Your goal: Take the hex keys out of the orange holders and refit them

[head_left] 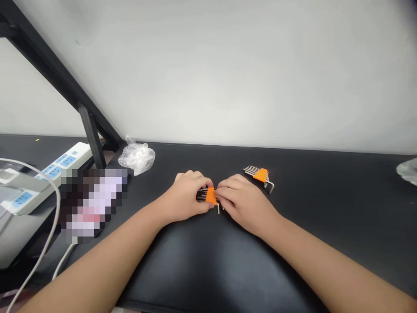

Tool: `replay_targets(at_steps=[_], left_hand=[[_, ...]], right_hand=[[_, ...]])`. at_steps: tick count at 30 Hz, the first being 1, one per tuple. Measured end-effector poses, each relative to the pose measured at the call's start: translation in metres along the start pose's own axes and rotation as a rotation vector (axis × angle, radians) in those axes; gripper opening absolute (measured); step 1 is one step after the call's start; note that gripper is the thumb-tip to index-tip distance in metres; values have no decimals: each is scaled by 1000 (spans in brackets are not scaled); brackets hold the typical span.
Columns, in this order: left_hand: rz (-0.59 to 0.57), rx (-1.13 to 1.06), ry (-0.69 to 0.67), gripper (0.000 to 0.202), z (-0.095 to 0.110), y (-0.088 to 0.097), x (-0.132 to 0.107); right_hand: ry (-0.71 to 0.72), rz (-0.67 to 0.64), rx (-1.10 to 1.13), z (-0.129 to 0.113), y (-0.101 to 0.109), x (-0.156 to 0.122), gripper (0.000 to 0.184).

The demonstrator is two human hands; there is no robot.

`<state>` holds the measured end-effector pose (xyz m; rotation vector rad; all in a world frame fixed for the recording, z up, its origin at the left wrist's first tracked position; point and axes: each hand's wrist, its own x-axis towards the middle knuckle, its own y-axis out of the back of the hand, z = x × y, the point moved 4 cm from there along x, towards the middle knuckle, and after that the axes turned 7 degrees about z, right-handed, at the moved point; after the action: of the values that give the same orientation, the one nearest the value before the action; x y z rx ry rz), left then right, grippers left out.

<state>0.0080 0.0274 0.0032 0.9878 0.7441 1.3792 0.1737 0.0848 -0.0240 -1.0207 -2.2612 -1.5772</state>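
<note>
On the black table, my left hand is closed around the long ends of a hex key set in an orange holder. My right hand meets it from the right, with its fingers pinched on the short bent ends of the keys beside the holder. The key tips poke out below my fingers. A second hex key set in an orange holder lies flat on the table just behind my right hand, untouched.
A crumpled clear plastic bag lies at the back left by a black diagonal frame leg. A white power strip and white cable sit at the left. Another plastic piece shows at the right edge.
</note>
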Motion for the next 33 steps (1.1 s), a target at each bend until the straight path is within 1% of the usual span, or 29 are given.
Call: replay_targets(at_steps=[3, 6, 11, 14, 16, 18, 20, 22, 23, 28, 33], left_hand=[[-5, 20, 1, 24, 4, -1, 1], [5, 41, 0, 26, 6, -4, 2], [11, 39, -7, 26, 8, -5, 2], [27, 40, -22, 29, 9, -4, 1], [40, 48, -35, 32, 10, -3, 0], [37, 47, -40, 32, 10, -4, 0], [24, 41, -32, 32, 9, -6, 1], [19, 45, -25, 30, 10, -7, 4], [20, 50, -23, 29, 10, -7, 5], [-7, 39, 2, 24, 16, -4, 11], [-24, 14, 50, 23, 19, 0, 11]], right_hand=[[-80, 53, -22, -1, -3, 1, 14], [-150, 57, -96, -3, -5, 1, 12], [-142, 16, -169, -9, -4, -1, 15], [-117, 3, -129, -9, -5, -2, 15], [-130, 19, -61, -6, -7, -2, 16], [-185, 55, 13, -1, -9, 0, 16], [-253, 85, 38, 4, -12, 1, 13], [-298, 87, -8, 6, -14, 2, 7], [-311, 79, -47, 5, -15, 3, 8], [-323, 6, -260, -5, -15, 4, 15], [-316, -33, -308, -7, -15, 5, 19]])
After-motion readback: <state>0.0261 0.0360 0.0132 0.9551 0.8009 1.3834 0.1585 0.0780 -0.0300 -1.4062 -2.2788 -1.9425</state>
